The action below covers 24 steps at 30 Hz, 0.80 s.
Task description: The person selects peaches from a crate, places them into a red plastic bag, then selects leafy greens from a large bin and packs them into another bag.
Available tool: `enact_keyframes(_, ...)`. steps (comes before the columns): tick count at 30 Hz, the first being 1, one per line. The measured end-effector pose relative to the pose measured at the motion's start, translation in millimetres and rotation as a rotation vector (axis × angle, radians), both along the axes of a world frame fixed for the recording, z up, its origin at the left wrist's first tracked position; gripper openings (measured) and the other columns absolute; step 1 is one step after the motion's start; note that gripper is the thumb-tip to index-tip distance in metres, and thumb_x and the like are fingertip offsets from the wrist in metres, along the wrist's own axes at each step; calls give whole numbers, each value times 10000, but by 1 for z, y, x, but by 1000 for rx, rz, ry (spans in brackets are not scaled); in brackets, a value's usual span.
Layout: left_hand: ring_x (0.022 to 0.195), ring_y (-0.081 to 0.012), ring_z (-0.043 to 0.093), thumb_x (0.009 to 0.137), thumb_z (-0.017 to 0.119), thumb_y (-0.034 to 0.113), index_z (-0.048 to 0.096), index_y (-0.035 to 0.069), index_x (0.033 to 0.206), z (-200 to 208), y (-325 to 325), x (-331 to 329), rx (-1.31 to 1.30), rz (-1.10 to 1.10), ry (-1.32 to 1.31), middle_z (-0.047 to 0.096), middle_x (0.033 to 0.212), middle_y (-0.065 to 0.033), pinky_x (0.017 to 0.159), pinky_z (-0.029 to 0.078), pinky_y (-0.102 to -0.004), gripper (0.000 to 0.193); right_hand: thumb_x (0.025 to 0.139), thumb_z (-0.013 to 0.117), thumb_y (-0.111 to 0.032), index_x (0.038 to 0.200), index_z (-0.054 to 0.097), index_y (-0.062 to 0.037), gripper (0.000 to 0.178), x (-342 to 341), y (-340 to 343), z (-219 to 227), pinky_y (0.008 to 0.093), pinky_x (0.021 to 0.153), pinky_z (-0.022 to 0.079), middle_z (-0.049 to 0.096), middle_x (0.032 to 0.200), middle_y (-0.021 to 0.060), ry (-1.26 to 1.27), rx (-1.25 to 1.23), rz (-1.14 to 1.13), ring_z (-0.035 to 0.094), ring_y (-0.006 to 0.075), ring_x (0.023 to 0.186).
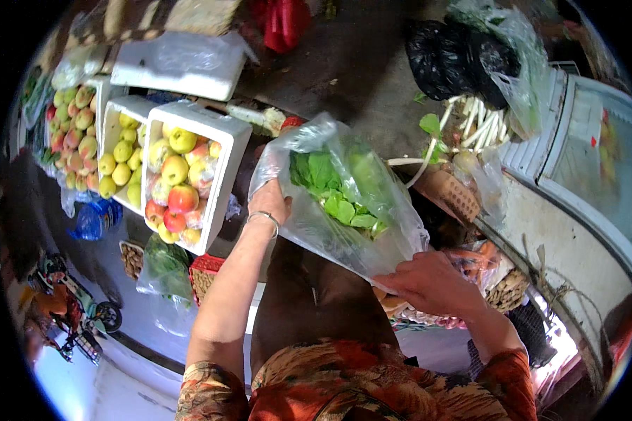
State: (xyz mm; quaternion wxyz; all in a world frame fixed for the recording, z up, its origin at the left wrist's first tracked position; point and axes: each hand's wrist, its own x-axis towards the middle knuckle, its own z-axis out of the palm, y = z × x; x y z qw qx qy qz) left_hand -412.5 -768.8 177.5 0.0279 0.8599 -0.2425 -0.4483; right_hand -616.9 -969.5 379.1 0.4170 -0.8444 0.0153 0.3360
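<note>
A large clear plastic bag (393, 238) is stretched out in front of my body. Inside it lie green leafy vegetables (330, 186) with broad leaves. My left hand (272, 202), a bangle on its wrist, is closed on the bag's left edge; its fingertips are partly hidden by the plastic. At the lower right corner of the bag, my right hand (435, 282) pinches the plastic between thumb and fingers. The bag slants from upper left to lower right between both hands.
On the left stand white foam boxes of apples (182, 189), yellow-green fruit (123, 154) and peaches (77, 133). White-stemmed vegetables (483, 126) lie at the upper right below a black plastic bag (460, 59). A glass-topped cabinet (590, 140) lines the right side.
</note>
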Motion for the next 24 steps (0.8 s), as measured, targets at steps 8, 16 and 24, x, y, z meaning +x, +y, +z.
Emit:
enact_keyframes(8, 909, -390, 632, 724, 668, 62, -213, 236, 1440, 12, 136, -39, 265, 315, -3, 614, 1029, -262, 770, 503, -452, 1148, 788, 571, -159, 1068, 616, -217, 289, 11, 40, -32, 440, 629, 442, 627, 811, 57, 0, 179, 177, 590, 315, 703)
enact_keyframes(16, 840, -408, 631, 723, 720, 67, -221, 173, 1434, 15, 255, -108, 430, 591, -6, 644, 923, -241, 754, 494, -458, 1184, 770, 582, -132, 990, 613, -175, 227, 47, 103, -77, 425, 694, 508, 644, 815, 92, 81, 128, 559, 640, 278, 804)
enact_keyframes(24, 1164, -444, 478, 717, 661, 13, -131, 165, 1461, -56, 271, -114, 86, 951, -51, 315, 1422, -279, 878, 464, -465, 1098, 774, 698, -304, 1219, 534, -80, 524, 115, 133, -208, 442, 833, 483, 650, 954, 190, 319, -359, 539, 617, 341, 943)
